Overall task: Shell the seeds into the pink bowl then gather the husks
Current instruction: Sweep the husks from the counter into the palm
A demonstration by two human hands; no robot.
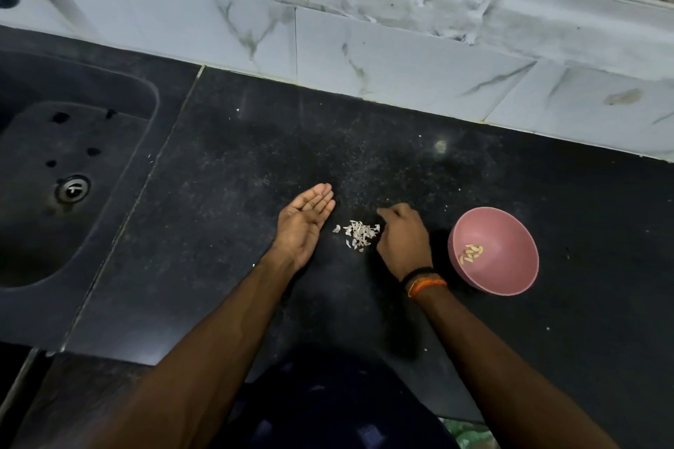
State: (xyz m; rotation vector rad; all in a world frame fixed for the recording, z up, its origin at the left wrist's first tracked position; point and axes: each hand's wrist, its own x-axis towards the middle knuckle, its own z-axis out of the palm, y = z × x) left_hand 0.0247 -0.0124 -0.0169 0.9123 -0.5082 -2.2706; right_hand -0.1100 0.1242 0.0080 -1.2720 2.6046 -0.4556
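A small heap of white husks [358, 234] lies on the black counter [226, 230] between my two hands. My left hand [304, 224] rests on its edge just left of the heap, palm turned toward it, fingers straight and together. My right hand [401, 239] sits right of the heap with its fingers curled down onto the counter at the husks' edge; what its fingertips hold is hidden. The pink bowl [510, 281] stands to the right of my right wrist, with several pale shelled seeds [471, 253] lying inside.
A dark sink [54, 230] with a metal drain [72, 188] is set into the counter at the left. A marbled white tile wall [401, 62] runs along the back. Stray husk flecks [445, 208] dot the counter. The counter's front edge is near my body.
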